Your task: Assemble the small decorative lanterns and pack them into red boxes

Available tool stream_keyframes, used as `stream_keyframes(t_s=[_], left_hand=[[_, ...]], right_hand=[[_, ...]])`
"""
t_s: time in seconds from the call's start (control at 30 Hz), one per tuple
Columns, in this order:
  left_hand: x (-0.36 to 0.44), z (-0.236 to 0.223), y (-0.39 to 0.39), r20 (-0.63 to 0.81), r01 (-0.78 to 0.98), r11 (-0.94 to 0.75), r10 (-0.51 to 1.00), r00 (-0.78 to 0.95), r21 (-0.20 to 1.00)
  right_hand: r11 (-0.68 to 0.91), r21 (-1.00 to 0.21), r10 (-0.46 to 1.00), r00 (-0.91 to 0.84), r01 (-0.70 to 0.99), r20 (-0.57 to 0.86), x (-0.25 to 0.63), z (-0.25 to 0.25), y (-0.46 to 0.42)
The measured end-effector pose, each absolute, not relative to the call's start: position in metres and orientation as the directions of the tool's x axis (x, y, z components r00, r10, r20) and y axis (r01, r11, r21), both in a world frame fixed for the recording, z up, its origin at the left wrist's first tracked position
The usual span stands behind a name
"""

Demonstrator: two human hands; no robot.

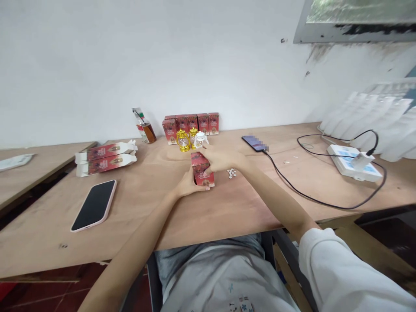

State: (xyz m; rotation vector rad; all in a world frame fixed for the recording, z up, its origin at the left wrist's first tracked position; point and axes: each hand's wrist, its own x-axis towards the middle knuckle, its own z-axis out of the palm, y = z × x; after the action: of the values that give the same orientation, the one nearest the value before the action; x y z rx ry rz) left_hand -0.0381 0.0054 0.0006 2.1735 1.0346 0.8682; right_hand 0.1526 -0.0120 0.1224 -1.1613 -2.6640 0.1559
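Note:
A small red printed cardboard box (199, 168) stands at the middle of the table, between my two hands. My left hand (187, 183) grips its lower left side, thumb along the bottom front edge. Over its upper right side is my right hand (217, 160), with fingers on the top and front. Just behind the box are two gold mini lanterns (183, 141) and a white mini lantern (200, 139). Several small round button cells (232, 173) lie to the right of my right hand. What the box holds inside is hidden.
Several red boxes (169, 131) stand in rows by the wall. Flattened boxes (105, 162), a bottle (147, 130) and a phone (94, 206) are at left. At right lie another phone (254, 143), its black cable (286, 184), a power strip (354, 162) and white plastic sleeves (367, 117).

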Motion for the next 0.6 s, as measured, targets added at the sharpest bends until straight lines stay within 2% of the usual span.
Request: stream_keyframes(t_s=[0.07,0.13,0.2,0.27,0.33,0.4,0.53,0.6], left_hand=[[-0.046,0.002,0.012,0.262,0.618,-0.537,0.836,0.483,0.574],[-0.054,0.004,0.019,0.216,0.775,-0.471,0.882,0.419,0.421],[-0.059,0.004,0.023,0.174,0.866,-0.385,0.922,0.345,0.319],[-0.061,0.003,0.025,0.157,0.905,-0.348,0.935,0.317,0.245],[-0.06,0.002,0.025,0.139,0.915,-0.356,0.932,0.334,0.191],[-0.058,0.001,0.024,0.11,0.919,-0.362,0.931,0.348,0.157],[-0.053,0.003,0.019,0.06,0.936,-0.325,0.946,0.32,0.134],[-0.052,0.005,0.017,0.049,0.941,-0.311,0.95,0.307,0.133]], right_hand=[[0.681,-0.202,0.727,-0.614,0.704,0.309,0.157,0.132,-0.012],[0.676,-0.237,0.699,-0.507,0.697,0.504,0.158,0.142,-0.005],[0.654,-0.273,0.651,-0.341,0.706,0.678,0.15,0.149,0.013],[0.622,-0.31,0.595,-0.177,0.719,0.784,0.134,0.152,0.043],[0.59,-0.333,0.586,-0.106,0.735,0.803,0.114,0.152,0.08],[0.542,-0.359,0.636,-0.092,0.76,0.766,0.094,0.15,0.117],[0.384,-0.469,0.808,-0.043,0.795,0.588,0.069,0.141,0.166],[0.315,-0.517,0.849,0.007,0.796,0.528,0.064,0.136,0.177]])
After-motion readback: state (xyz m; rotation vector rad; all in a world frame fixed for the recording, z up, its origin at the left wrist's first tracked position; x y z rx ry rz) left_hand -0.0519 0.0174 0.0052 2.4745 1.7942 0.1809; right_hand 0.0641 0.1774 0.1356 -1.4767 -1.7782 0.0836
